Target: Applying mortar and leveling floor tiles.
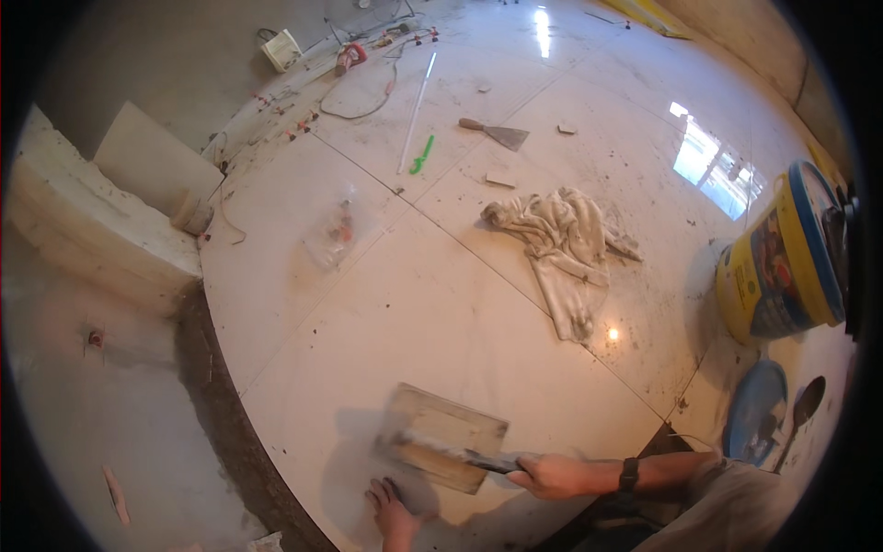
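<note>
In my right hand point(552, 476) is a dark-handled tool point(492, 461), with my fingers wrapped round its grip. Its pale, blurred far part reaches over a rectangular, dirty beige board point(460, 425) low in the middle of the view; whether the two are joined I cannot tell. My left hand point(394, 515) rests on the pale floor tile point(331, 377) just below the board's left end, fingers apart and holding nothing. Farther off, a crumpled, soiled cloth point(566, 241) lies across a tile joint.
A yellow bucket point(768, 262) with a blue rim stands right, near a blue basin point(756, 414). Beyond the cloth lie a scraper point(501, 134), a green plastic piece point(422, 155) and a white rod point(418, 110). A clear bag point(338, 230) sits left, near the tiles' dark edge point(221, 396).
</note>
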The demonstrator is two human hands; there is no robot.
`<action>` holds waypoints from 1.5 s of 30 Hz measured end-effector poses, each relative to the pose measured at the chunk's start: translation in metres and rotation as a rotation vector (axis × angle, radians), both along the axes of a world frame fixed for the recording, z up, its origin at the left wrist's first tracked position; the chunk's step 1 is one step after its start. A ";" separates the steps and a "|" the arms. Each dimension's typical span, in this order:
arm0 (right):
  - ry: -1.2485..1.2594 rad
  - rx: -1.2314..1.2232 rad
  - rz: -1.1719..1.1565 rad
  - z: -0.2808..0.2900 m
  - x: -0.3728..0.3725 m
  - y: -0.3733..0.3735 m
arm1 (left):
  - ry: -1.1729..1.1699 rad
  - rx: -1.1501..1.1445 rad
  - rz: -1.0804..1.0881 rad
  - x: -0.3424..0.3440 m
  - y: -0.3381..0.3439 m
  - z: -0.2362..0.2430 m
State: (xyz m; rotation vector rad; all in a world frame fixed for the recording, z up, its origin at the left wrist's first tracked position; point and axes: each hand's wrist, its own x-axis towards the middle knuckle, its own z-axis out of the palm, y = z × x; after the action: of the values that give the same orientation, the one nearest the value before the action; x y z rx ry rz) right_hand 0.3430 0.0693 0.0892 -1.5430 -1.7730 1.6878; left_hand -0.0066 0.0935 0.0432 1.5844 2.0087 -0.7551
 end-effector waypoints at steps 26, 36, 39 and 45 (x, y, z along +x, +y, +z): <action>-0.233 0.260 0.063 0.003 -0.118 0.107 | -0.202 0.111 0.024 -0.020 -0.014 0.009; -0.319 0.262 0.197 -0.002 -0.171 0.144 | -0.172 0.059 0.022 -0.015 -0.011 0.018; -0.282 0.295 0.248 0.000 -0.194 0.149 | -0.156 0.093 0.027 -0.013 -0.012 0.016; -0.423 0.211 0.223 -0.043 -0.191 0.183 | -0.137 0.121 0.021 -0.020 -0.011 0.016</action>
State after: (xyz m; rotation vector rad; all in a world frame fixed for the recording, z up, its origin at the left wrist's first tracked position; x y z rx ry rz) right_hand 0.1515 0.2526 0.0466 -1.7531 -2.3230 1.2664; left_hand -0.0268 0.0825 0.0588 1.6326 2.0008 -0.5110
